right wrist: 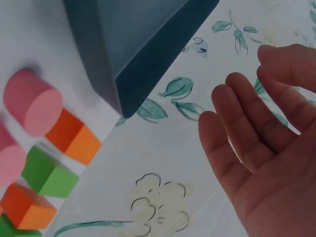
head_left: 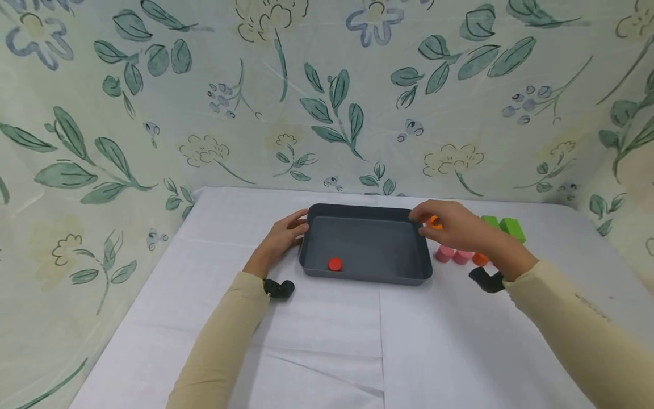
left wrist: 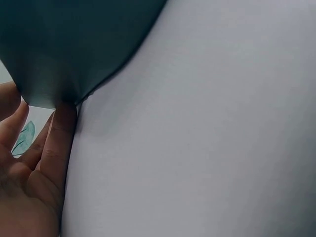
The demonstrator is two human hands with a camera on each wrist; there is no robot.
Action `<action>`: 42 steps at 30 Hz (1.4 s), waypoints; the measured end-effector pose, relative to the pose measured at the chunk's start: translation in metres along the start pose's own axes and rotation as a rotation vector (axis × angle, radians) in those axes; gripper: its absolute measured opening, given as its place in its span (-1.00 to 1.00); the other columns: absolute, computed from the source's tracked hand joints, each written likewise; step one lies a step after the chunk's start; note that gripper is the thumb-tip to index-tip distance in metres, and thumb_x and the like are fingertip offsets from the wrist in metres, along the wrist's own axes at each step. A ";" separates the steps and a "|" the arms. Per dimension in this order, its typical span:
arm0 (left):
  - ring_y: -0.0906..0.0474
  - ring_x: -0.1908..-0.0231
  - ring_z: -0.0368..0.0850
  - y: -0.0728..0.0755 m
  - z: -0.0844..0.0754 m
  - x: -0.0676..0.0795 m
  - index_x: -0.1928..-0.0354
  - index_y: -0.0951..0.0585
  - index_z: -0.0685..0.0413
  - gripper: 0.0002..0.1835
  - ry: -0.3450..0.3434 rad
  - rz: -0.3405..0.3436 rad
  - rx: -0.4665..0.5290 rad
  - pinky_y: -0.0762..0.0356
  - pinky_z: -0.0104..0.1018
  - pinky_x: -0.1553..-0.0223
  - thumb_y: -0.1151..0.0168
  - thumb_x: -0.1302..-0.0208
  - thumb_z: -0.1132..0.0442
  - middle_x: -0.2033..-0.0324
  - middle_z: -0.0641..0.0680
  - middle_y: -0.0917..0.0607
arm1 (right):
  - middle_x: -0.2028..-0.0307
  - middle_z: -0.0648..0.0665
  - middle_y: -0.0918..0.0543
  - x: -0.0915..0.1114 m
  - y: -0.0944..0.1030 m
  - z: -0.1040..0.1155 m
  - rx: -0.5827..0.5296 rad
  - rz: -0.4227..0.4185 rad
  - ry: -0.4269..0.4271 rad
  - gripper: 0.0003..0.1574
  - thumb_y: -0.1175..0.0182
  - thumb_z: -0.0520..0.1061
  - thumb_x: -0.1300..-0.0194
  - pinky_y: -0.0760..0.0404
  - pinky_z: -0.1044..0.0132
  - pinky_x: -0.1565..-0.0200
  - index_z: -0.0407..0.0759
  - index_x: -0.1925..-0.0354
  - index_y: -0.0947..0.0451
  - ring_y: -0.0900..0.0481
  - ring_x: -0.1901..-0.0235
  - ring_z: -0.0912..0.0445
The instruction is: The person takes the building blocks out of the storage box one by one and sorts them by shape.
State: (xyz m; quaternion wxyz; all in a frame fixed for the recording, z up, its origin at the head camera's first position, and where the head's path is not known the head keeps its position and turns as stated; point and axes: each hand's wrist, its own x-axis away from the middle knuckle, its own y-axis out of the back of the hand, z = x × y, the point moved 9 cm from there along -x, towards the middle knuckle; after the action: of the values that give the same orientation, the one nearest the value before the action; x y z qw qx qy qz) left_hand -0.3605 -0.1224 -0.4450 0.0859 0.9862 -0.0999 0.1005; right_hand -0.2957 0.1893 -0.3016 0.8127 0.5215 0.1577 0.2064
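A dark grey rectangular tray [head_left: 368, 244] lies on the white-covered table, with a small red round block [head_left: 335, 264] inside near its front left corner. My left hand [head_left: 282, 236] is at the tray's left side. In the left wrist view, its fairly straight fingers [left wrist: 57, 143] touch the tray's outer wall [left wrist: 54, 74]. Over the far right corner of the tray hovers my right hand [head_left: 452, 224]. The right wrist view shows this hand [right wrist: 271, 138] with nothing in it, its fingers loosely bent and apart from the tray wall [right wrist: 148, 69].
Right of the tray, partly behind the right hand, stand pink cylinders [head_left: 444, 254], orange blocks [right wrist: 74, 136] and green blocks [head_left: 512, 229]. A floral cloth [head_left: 332, 102] hangs behind the table. White cloth [head_left: 327, 341] covers the tabletop in front of the tray.
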 end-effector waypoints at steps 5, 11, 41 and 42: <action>-0.31 -0.44 0.12 0.000 0.001 -0.001 -0.48 -0.30 -0.20 -0.40 -0.005 -0.001 0.001 -0.40 0.02 -0.42 -0.14 -0.44 0.22 -0.47 0.19 -0.31 | -0.01 -0.16 -0.70 -0.022 -0.015 0.019 0.017 0.030 0.085 -0.58 -0.26 -0.32 -0.25 -0.68 -0.06 -0.09 -0.20 -0.09 -0.58 -0.63 0.00 -0.05; -0.30 -0.45 0.11 0.001 0.003 -0.002 -0.48 -0.29 -0.23 -0.39 0.008 -0.002 0.001 -0.38 0.02 -0.43 -0.15 -0.44 0.21 -0.48 0.17 -0.29 | -0.04 -0.21 -0.69 -0.039 -0.036 0.039 0.016 0.092 0.133 -0.61 -0.24 -0.34 -0.26 -0.64 -0.08 -0.18 -0.22 -0.07 -0.58 -0.62 -0.06 -0.09; -0.34 -0.43 0.09 0.002 0.000 -0.001 -0.47 -0.31 -0.21 -0.40 -0.002 -0.006 0.015 -0.42 -0.01 -0.40 -0.15 -0.44 0.23 -0.45 0.18 -0.34 | -0.20 -0.11 -0.60 -0.068 -0.139 0.092 -0.005 0.332 0.191 -0.47 -0.20 -0.30 -0.32 -0.55 0.04 -0.30 -0.12 -0.25 -0.51 -0.54 -0.18 0.01; -0.34 -0.43 0.09 0.002 0.000 -0.001 -0.47 -0.31 -0.20 -0.40 -0.003 -0.005 0.016 -0.42 -0.01 -0.41 -0.15 -0.44 0.23 -0.45 0.18 -0.34 | -0.20 -0.11 -0.60 -0.068 -0.139 0.093 0.001 0.336 0.188 -0.46 -0.20 -0.30 -0.32 -0.54 0.03 -0.31 -0.11 -0.25 -0.51 -0.53 -0.20 0.00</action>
State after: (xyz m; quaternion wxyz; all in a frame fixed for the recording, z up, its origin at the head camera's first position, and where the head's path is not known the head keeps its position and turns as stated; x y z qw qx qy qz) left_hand -0.3615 -0.1243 -0.4449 0.0781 0.9872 -0.0967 0.0997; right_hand -0.2869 0.0310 -0.3883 0.7484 0.5192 0.1440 0.3869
